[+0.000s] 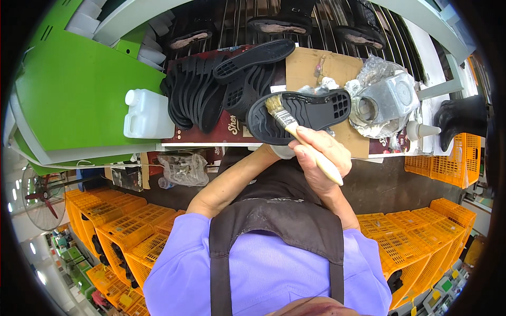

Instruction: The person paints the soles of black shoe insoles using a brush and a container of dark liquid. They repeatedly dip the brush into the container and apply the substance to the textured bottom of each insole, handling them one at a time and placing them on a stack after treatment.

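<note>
"How will that black, ridged, rubber-looking shoe sole (311, 109) handle?"

"Light and bendy, I'd guess, perhaps slick — grip its edges. It's over the white-edged bench's (211, 142) near side."

"And the fingers?"

"Left hand (283, 151) under the sole — fingers hidden, can't tell. Right hand (326, 155): thumb and fingers clamped on a flat, pale-handled bristle brush (287, 121)."

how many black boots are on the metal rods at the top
3: a left boot, a middle boot beside the curved frame's centre, and a right boot. More may be hidden beyond the upper edge.
</note>
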`<action>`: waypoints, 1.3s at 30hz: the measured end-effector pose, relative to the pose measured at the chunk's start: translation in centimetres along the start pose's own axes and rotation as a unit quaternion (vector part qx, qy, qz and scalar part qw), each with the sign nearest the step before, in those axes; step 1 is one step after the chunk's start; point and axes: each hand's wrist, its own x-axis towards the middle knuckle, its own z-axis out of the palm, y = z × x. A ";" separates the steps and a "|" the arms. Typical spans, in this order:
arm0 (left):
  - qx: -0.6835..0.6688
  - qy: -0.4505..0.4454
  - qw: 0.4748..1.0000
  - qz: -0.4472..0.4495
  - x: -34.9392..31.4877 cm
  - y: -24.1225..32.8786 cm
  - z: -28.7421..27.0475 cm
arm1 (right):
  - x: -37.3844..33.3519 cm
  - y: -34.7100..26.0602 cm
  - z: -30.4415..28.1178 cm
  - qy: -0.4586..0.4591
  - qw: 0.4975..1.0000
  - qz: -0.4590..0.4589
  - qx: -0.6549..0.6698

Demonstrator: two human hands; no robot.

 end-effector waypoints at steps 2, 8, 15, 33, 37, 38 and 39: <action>0.059 -0.005 0.998 0.009 -0.5 -0.6 -0.9 | 0.0 0.1 0.0 -0.007 1.000 -0.009 0.003; 0.346 0.011 0.938 0.015 -3.5 -3.4 -3.9 | 0.1 -0.1 0.0 -0.036 0.999 0.011 0.018; 0.539 -0.007 0.841 0.033 -4.5 -4.0 -4.2 | 1.1 0.5 -0.7 -0.084 0.995 0.018 0.041; 0.485 -0.092 0.861 -0.124 -4.5 1.9 1.1 | 4.1 4.3 -5.2 -0.272 0.928 0.226 0.118; 0.531 -0.149 0.817 -0.170 -5.0 3.3 0.4 | 4.6 4.8 -5.3 -0.247 0.902 0.325 0.139; 0.549 -0.158 0.802 -0.173 -5.1 3.6 0.2 | 4.7 4.8 -5.2 -0.234 0.890 0.360 0.153; 0.537 -0.152 0.808 -0.188 -5.2 3.8 0.1 | 4.6 4.9 -5.1 -0.221 0.887 0.370 0.165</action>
